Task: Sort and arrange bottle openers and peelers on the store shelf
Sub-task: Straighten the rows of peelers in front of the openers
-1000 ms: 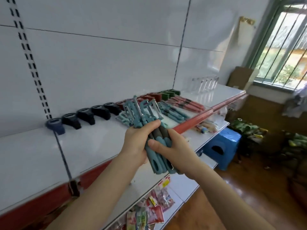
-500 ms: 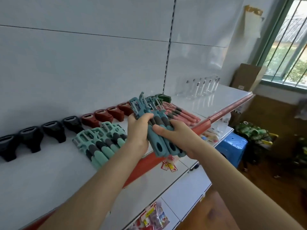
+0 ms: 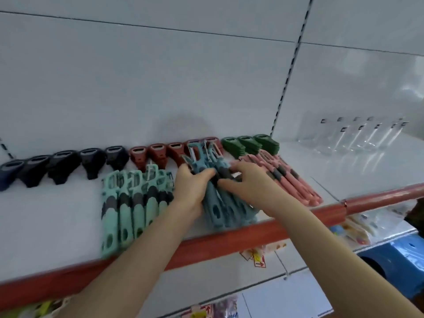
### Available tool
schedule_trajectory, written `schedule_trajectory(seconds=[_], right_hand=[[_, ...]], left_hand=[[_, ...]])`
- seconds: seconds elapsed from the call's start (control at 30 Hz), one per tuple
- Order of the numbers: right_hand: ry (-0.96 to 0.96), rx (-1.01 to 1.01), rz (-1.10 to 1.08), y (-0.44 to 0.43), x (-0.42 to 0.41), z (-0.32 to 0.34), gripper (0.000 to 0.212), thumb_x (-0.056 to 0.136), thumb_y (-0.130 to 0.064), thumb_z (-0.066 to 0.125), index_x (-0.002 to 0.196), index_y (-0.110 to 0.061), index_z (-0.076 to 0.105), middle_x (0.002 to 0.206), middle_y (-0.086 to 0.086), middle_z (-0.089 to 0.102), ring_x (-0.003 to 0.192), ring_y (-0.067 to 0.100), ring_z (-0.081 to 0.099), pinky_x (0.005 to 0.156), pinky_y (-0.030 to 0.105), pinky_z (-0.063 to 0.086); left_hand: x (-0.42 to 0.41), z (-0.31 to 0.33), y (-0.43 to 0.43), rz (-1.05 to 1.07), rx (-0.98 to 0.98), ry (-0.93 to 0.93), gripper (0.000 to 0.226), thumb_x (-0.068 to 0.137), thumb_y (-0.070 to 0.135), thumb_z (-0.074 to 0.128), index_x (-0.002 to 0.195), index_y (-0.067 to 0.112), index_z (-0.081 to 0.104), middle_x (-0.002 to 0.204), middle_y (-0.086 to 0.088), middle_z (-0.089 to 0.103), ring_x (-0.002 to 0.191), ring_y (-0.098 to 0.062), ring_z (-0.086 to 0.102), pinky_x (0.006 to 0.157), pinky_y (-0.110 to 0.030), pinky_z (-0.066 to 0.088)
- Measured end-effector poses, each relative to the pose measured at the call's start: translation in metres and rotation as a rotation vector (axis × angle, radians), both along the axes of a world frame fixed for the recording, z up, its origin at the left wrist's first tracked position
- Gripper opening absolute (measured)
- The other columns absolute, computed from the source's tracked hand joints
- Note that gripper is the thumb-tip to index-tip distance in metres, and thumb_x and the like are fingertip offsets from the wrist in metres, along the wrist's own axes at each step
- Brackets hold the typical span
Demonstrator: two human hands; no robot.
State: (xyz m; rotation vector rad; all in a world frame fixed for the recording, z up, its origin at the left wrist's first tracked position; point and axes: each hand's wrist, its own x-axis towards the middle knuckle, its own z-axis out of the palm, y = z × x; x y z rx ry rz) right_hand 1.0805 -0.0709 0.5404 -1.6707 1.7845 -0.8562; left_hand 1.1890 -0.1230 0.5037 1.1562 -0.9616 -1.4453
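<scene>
A bundle of blue peelers (image 3: 226,208) lies on the white shelf (image 3: 57,216), handles toward the red front edge. My left hand (image 3: 191,187) grips the bundle from the left side. My right hand (image 3: 246,182) rests on its right side with fingers spread over the grey grips. Mint-green peelers (image 3: 130,203) lie in a row just to the left. Pink peelers (image 3: 291,180) lie to the right. Along the back wall stand black bottle openers (image 3: 64,165), red bottle openers (image 3: 158,154) and green bottle openers (image 3: 250,144).
Clear plastic dividers (image 3: 358,134) stand on the right shelf section. The red shelf rail (image 3: 229,242) runs along the front. Packaged goods (image 3: 353,230) sit on a lower shelf. A blue stool (image 3: 399,260) stands on the floor at the lower right.
Both hands moved the blue peeler bundle forward and down, from in the air onto the shelf between the mint and pink rows. The view moved closer to the shelf.
</scene>
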Motion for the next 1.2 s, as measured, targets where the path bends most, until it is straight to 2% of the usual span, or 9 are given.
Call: schedule_trajectory(seconds=[0.23, 0.4, 0.5, 0.67, 0.83, 0.9, 1.0, 1.07, 1.2], right_hand=[[0.148, -0.119, 0.071, -0.012, -0.023, -0.014, 0.02, 0.087, -0.026, 0.058, 0.095, -0.008, 0.057, 0.068, -0.006, 0.05, 0.058, 0.004, 0.044, 0.043, 0.012, 0.031], [0.137, -0.161, 0.033, -0.013, -0.033, -0.026, 0.021, 0.088, -0.03, 0.057, 0.099, -0.013, 0.055, 0.082, -0.002, 0.06, 0.069, 0.011, 0.056, 0.058, 0.026, 0.047], [0.128, -0.167, 0.036, -0.012, -0.035, -0.033, 0.019, 0.088, -0.031, 0.057, 0.098, -0.015, 0.052, 0.078, -0.01, 0.053, 0.064, -0.001, 0.047, 0.049, 0.01, 0.035], [-0.027, -0.103, 0.057, -0.011, -0.036, -0.04, 0.023, 0.09, -0.03, 0.055, 0.103, -0.012, 0.052, 0.085, -0.007, 0.054, 0.071, 0.001, 0.048, 0.055, 0.01, 0.035], [-0.132, -0.067, -0.002, -0.008, -0.036, -0.041, 0.032, 0.093, -0.031, 0.05, 0.12, -0.012, 0.049, 0.093, -0.003, 0.051, 0.082, 0.007, 0.047, 0.073, 0.023, 0.042], [-0.149, -0.074, -0.04, -0.009, -0.034, -0.044, 0.034, 0.094, -0.031, 0.048, 0.121, -0.009, 0.049, 0.095, 0.003, 0.055, 0.077, 0.008, 0.048, 0.069, 0.024, 0.042], [-0.119, -0.063, -0.021, -0.008, -0.033, -0.043, 0.034, 0.095, -0.032, 0.044, 0.119, -0.009, 0.053, 0.09, -0.001, 0.056, 0.068, 0.005, 0.047, 0.056, 0.02, 0.035], [-0.088, -0.033, 0.011, -0.006, -0.037, -0.036, 0.033, 0.095, -0.033, 0.045, 0.114, -0.008, 0.055, 0.093, 0.001, 0.058, 0.074, 0.008, 0.052, 0.064, 0.025, 0.044], [-0.069, -0.008, 0.143, 0.003, -0.051, -0.029, 0.034, 0.092, -0.038, 0.05, 0.121, -0.021, 0.052, 0.108, -0.006, 0.057, 0.107, 0.013, 0.056, 0.095, 0.034, 0.047]], left_hand=[[-0.011, 0.001, 0.011, 0.178, -0.046, -0.185, 0.019, 0.082, 0.005, 0.062, 0.101, 0.006, 0.06, 0.095, -0.015, 0.066, 0.085, -0.028, 0.064, 0.077, -0.041, 0.055], [-0.011, -0.001, 0.01, 0.207, -0.118, -0.361, 0.013, 0.087, 0.009, 0.059, 0.096, 0.0, 0.061, 0.084, -0.014, 0.063, 0.075, -0.026, 0.061, 0.067, -0.034, 0.05], [-0.008, -0.007, 0.009, 0.212, -0.152, -0.47, 0.014, 0.089, 0.011, 0.056, 0.099, 0.003, 0.06, 0.089, -0.014, 0.063, 0.076, -0.023, 0.061, 0.064, -0.033, 0.05], [-0.003, -0.012, 0.007, 0.149, -0.2, -0.619, 0.019, 0.092, 0.017, 0.051, 0.108, 0.008, 0.055, 0.1, -0.013, 0.061, 0.084, -0.023, 0.061, 0.071, -0.035, 0.051], [-0.001, -0.018, 0.006, 0.193, -0.222, -0.698, 0.041, 0.094, 0.015, 0.047, 0.134, 0.008, 0.037, 0.106, 0.001, 0.051, 0.069, -0.001, 0.047, 0.051, -0.01, 0.039], [-0.002, -0.019, 0.007, 0.189, -0.221, -0.727, 0.03, 0.094, 0.014, 0.046, 0.124, 0.01, 0.041, 0.121, -0.009, 0.047, 0.078, -0.013, 0.052, 0.059, -0.016, 0.038], [-0.002, -0.015, 0.007, 0.111, -0.221, -0.841, 0.003, 0.094, 0.018, 0.045, 0.093, 0.02, 0.043, 0.116, -0.02, 0.049, 0.082, -0.027, 0.05, 0.066, -0.032, 0.037], [0.002, -0.013, 0.009, 0.015, -0.241, -0.942, 0.019, 0.094, 0.023, 0.047, 0.105, 0.008, 0.05, 0.122, -0.025, 0.046, 0.101, -0.032, 0.049, 0.078, -0.037, 0.04], [0.009, -0.007, 0.033, -0.13, -0.282, -1.054, 0.045, 0.094, 0.034, 0.049, 0.131, 0.009, 0.043, 0.151, -0.014, 0.016, 0.141, -0.025, 0.014, 0.107, -0.034, 0.024]])
